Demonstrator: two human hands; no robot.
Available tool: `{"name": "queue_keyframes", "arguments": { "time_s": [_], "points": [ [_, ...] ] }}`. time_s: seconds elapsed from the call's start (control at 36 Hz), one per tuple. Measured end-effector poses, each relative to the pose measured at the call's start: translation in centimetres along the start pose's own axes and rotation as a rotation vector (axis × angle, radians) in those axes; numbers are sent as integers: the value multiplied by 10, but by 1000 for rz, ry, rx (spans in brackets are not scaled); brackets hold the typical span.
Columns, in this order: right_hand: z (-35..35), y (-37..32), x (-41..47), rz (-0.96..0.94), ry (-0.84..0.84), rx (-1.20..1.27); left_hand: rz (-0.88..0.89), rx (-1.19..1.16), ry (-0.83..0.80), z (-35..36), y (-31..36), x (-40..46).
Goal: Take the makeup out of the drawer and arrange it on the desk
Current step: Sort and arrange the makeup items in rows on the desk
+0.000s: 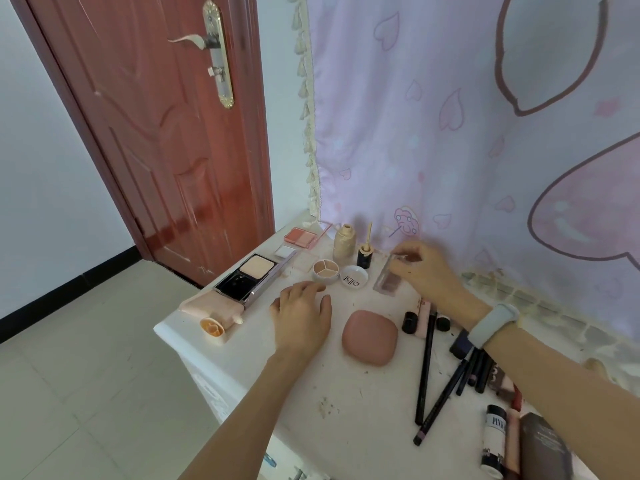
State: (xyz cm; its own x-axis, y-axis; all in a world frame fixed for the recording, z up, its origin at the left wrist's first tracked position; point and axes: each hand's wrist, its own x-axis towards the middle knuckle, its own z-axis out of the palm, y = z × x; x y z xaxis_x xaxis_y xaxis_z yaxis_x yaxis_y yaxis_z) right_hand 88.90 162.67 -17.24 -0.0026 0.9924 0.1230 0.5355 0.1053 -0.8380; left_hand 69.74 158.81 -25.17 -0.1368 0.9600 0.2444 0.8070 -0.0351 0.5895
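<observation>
Nearest the camera, right of the pink compact (pixel 369 337), black pencils (pixel 426 368) and tubes (pixel 493 434) lie bunched on the tabletop (pixel 346 410), probably unsorted. Left hand (pixel 303 315) rests palm-down just left of the compact, fingers (pixel 313 289) straight and slightly apart, holding nothing; likely bracing. Beyond the compact, right hand (pixel 424 268) has its fingers clamped on a clear eyeshadow palette (pixel 388 277), tilted with one end on the tabletop (looks like mid-placement). Farther back: concealer pot (pixel 325 270), its lid (pixel 354 277), foundation bottle (pixel 344 242), blush (pixel 300 237), spaced out, apparently for display. Drawer not visible.
</observation>
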Motion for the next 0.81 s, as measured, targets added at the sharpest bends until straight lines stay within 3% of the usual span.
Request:
{"name": "queue_keyframes", "arguments": {
  "time_s": [0.14,0.25,0.33,0.5,0.64,0.72,0.81],
  "points": [
    [-25,-32,-13,339,-184,829,124,-691,-54,-32,38,-6],
    [-32,-49,-33,376,-291,986,199,-903,-101,-53,67,-5],
    [-33,-57,-45,346,-376,966,229,-1056,-147,-64,75,-2],
    [-38,-66,-55,379,-447,789,118,-1434,-342,-73,73,-6],
    [-33,-67,-64,310,-486,669,86,-1461,-417,-79,73,-12],
    [-32,-67,-69,222,-431,467,-36,-1561,-490,-77,70,-12],
    [-28,-65,-73,66,-311,91,-238,-1678,-561,-75,70,-11]
  ]
}}
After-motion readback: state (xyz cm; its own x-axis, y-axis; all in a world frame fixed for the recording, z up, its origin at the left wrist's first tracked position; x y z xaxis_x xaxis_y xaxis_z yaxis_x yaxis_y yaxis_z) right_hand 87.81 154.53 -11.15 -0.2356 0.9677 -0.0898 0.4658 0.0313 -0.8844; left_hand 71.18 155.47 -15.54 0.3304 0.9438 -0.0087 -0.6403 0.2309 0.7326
